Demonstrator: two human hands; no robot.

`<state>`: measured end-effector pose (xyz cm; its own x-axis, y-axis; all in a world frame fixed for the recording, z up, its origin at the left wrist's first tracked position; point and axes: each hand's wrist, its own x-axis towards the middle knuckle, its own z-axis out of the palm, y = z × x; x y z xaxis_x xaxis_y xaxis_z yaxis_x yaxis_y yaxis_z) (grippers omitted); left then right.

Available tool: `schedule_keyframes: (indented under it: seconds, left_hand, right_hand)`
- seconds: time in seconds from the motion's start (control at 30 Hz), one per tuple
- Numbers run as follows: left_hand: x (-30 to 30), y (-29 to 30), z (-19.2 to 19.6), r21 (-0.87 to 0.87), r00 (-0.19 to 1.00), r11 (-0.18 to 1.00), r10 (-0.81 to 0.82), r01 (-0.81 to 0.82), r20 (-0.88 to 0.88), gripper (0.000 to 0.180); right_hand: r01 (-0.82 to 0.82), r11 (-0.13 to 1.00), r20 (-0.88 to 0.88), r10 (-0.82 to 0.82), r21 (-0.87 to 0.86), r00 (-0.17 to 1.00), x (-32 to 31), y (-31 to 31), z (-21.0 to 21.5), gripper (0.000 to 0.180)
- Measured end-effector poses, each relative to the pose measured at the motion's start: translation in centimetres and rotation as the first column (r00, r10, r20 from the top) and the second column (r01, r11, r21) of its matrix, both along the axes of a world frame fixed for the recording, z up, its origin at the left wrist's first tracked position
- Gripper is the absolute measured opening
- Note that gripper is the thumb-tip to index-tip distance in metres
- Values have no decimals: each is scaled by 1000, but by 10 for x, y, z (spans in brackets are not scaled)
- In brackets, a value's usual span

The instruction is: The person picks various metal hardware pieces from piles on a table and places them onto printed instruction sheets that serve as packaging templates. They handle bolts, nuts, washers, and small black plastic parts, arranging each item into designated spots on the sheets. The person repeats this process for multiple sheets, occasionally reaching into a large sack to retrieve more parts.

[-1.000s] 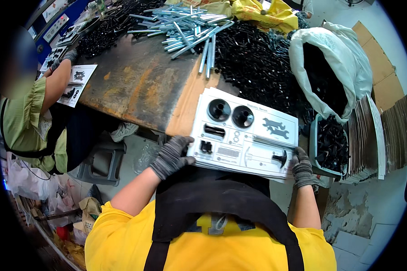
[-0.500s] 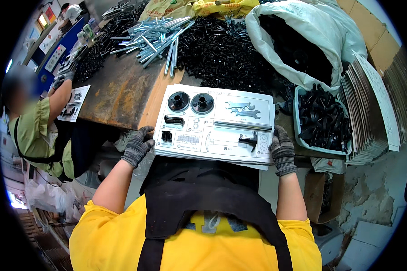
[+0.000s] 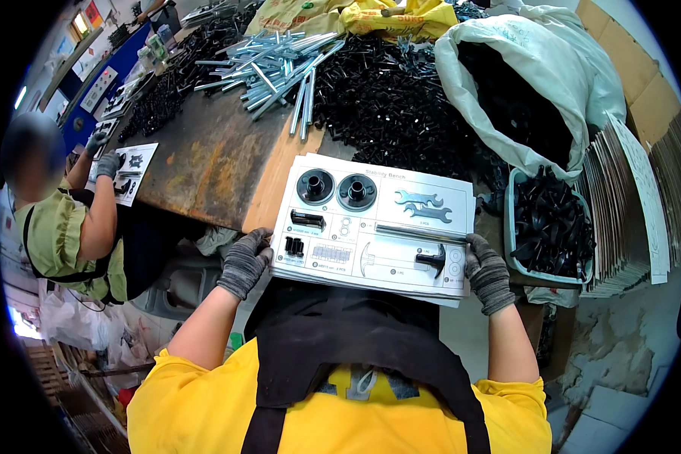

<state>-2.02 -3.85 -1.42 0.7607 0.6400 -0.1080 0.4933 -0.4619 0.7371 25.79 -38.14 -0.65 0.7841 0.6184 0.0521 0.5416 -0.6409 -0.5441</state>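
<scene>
A stack of printed cards (image 3: 340, 277) lies in front of me at the near table edge. On its top card sit two round black discs (image 3: 315, 186), two open-ended wrenches (image 3: 424, 214), a thick black bolt (image 3: 307, 220), several short black pieces (image 3: 293, 246), a silver rod (image 3: 420, 232) and a black T-shaped handle (image 3: 432, 259). At the stack's left edge my gloved left hand (image 3: 244, 265) is closed, its fingertips partly hidden. My gloved right hand (image 3: 487, 274) grips the opposite edge, thumb along the side.
Behind the cards spread a heap of black bolts (image 3: 390, 98) and a pile of silver rods (image 3: 280, 72). To the right are an open white sack (image 3: 450, 68), a bin (image 3: 511, 227) of black parts and upright cardboard sheets (image 3: 620, 204). A co-worker (image 3: 68, 234) sits at left.
The whole view has shifted, so the scene sits slightly lower and further right. My hands stay at the stack's edges. The co-worker's one hand has come down over their own card.
</scene>
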Motion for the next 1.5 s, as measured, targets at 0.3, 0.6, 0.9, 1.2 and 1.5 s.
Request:
schedule_keyframes:
  seconds: [0.3, 0.6, 0.9, 1.2, 1.5]
  left_hand:
    - [-5, 2, -5, -105, 996, 994, 15, -6, 83, 29]
    - [-4, -4, 4, 344, 996, 938, -21, 51, -90, 34]
    - [-10, 2, 21, -56, 999, 997, 48, -47, 12, 35]
    - [-9, 0, 24, 77, 999, 996, -32, 35, -39, 39]
    - [-13, 26, 10, -592, 979, 802, 177, -83, 102, 45]
  right_hand:
    - [98, 992, -140, -87, 78, 986, 1, 2, -12, 23]
    - [126, 979, -349, -62, 163, 935, -7, 11, 8, 32]
    - [-74, 995, -167, 85, 73, 982, 8, 2, -2, 38]
    - [-53, 997, -170, 62, 61, 983, 5, 5, 2, 38]
    - [-130, 989, -170, 142, 76, 975, -4, 14, 3, 33]
